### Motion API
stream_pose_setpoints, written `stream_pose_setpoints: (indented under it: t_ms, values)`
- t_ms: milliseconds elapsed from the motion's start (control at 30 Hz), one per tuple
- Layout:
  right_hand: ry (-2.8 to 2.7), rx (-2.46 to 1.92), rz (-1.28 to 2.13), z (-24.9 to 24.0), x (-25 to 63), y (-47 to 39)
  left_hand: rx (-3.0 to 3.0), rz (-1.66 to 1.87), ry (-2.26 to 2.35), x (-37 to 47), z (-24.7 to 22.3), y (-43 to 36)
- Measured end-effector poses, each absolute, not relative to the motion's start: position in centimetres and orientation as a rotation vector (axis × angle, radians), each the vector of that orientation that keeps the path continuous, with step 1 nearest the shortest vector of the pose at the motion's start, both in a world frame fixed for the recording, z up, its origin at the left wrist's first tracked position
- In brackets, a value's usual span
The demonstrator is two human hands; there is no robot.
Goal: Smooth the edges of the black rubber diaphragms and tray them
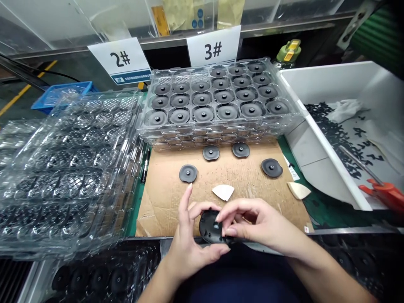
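Close to my body, my left hand (192, 240) grips a black oval plastic cover (206, 227) by its rim, thumb below and fingers above, with the index finger stretched upward. The cover's face towards me has small raised posts. My right hand (252, 223) is closed in a pinch over the right part of that face; whatever sits between its fingertips is hidden. Beyond the hands, a cream wedge-shaped piece (223, 192) lies on the cardboard sheet (164, 206). Several similar covers lie there singly, among them one at left (188, 173) and one at right (272, 168).
A stack of clear trays (217, 126) holding covers stands behind the cardboard. More clear trays (72, 168) are piled at left. The white bin (334, 168) at right contains small black parts (334, 134) and a red-handled tool (385, 193). Another cream wedge (299, 190) lies beside it.
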State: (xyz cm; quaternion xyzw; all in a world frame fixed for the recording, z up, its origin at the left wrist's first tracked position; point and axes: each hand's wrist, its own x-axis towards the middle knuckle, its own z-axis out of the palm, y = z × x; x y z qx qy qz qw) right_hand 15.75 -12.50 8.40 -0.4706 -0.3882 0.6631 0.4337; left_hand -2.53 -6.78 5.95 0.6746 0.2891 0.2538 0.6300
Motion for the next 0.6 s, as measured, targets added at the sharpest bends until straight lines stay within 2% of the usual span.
stream_pose_setpoints:
  t_ms: [233, 500, 600]
  values:
    - [-0.814, -1.002, 1.821, 8.6, 15.9, -11.9, 1.367, 0.465, 0.646, -2.7, 6.0, -6.7]
    - [-0.87, -1.069, 1.771, 7.8, 15.8, -12.0, 1.322, 0.352, 0.629, -2.3, 6.6, -6.3]
    - [-0.703, -1.025, 1.728, 6.8, 15.9, -11.5, 1.305, 0.343, 0.669, -2.0, 6.7, -5.8]
